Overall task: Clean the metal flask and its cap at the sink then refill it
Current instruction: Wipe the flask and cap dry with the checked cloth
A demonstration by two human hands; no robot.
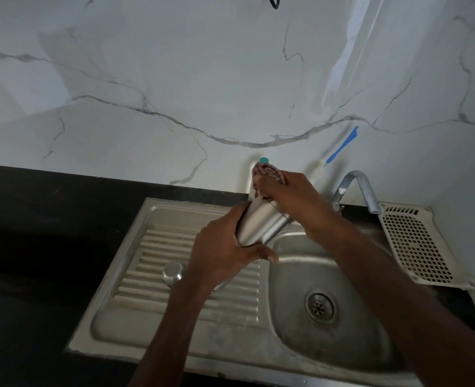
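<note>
The metal flask is held tilted above the sink's drainboard, its mouth pointing up and away toward the wall. My left hand is wrapped around its lower body. My right hand sits at the flask's mouth and grips a reddish-brown scrubbing brush or cloth with a teal tip; whether it reaches inside the flask is hidden. The flask's metal cap stands on the ribbed drainboard, left of my left wrist.
A steel sink with a drain lies below right, its drainboard to the left. The tap curves over the basin with no water visibly running. A white perforated plastic cover leans at the right. Black countertop on the left.
</note>
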